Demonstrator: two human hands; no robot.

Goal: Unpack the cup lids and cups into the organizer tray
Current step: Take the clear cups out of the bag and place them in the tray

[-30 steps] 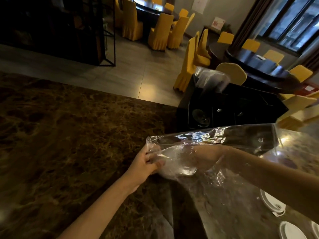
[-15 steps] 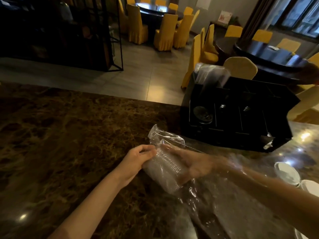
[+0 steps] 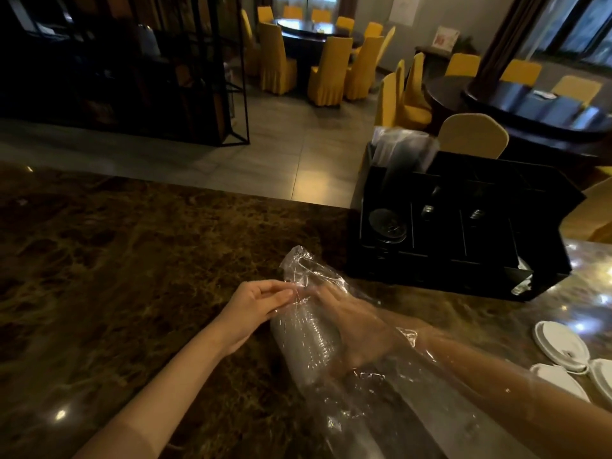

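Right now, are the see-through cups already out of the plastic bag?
No, the stack of clear cups lies inside the plastic bag, where the right hand reaches it while the left hand pinches the bag's end.

Glossy brown marble counter [image 3: 132, 276], crinkly clear plastic bag [image 3: 364, 409], black plastic organizer tray [image 3: 546, 283]

A restaurant dining hall; round tables [image 3: 319, 31] ringed by yellow-covered chairs [image 3: 326, 72]; marble counter [image 3: 132, 276].

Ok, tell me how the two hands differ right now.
The left hand is bare outside the plastic bag, pinching its film; the right hand is inside the bag, arm sleeved in film, gripping the stack of clear cups. Both work on the same bag over the marble counter.
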